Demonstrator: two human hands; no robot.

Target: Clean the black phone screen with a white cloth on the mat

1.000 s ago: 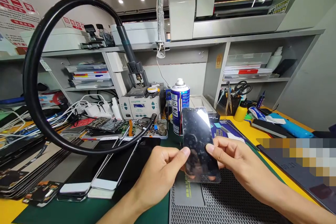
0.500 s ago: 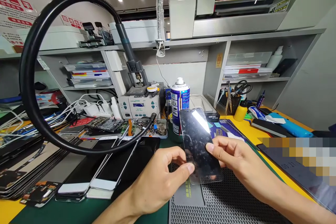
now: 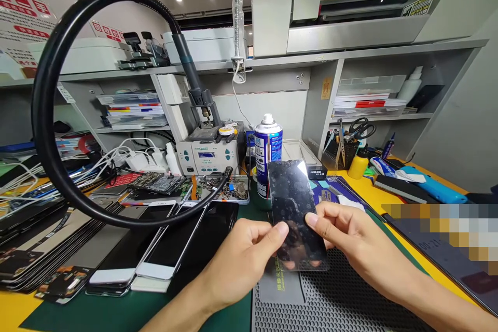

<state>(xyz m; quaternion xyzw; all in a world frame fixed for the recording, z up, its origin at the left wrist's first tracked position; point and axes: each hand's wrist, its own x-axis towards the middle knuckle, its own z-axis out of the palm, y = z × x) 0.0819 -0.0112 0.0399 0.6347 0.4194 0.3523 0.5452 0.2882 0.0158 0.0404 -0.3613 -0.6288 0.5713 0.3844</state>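
Left hand (image 3: 246, 255) and right hand (image 3: 350, 233) are pinching smudged phone screen (image 3: 292, 197) by opposite edges, likely bracing its hidden back, leaving face visible.

- Your phone screen (image 3: 298, 207): glossy black, speckled with pale smudges.
- Your textured mat (image 3: 322, 311): grey, with a honeycomb-like pattern and yellow-green lettering (image 3: 280, 281).
- Your smooth mat (image 3: 97, 314): dark green.
- Your surface (image 3: 11, 314): bright yellow.
- Your spray can (image 3: 274, 148): blue and white.
- Your squeeze bottle (image 3: 357, 167): yellow with a black cap (image 3: 363, 152).
- Your hot-air station (image 3: 213, 167): off-white with teal buttons (image 3: 227, 151).
- Your looped hose (image 3: 42, 109): black.
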